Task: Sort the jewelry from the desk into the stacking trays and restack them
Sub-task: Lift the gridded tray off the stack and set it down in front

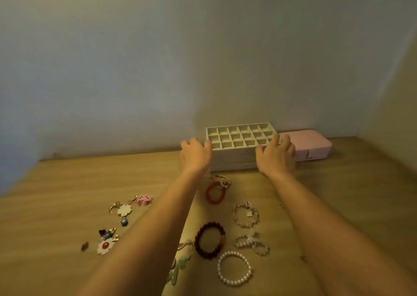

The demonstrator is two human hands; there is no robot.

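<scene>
Barely begun, with left hand and right hand spread, empty, flanking stacked white gridded trays, beaded bracelets and charms unsorted on wooden table.

**Bare corner, dim warm light**

Pale back wall shading from bluish at left to yellowish at right. Side wall closing in on the right, forming a corner. Light wood-grain counter running up against both walls.
</scene>
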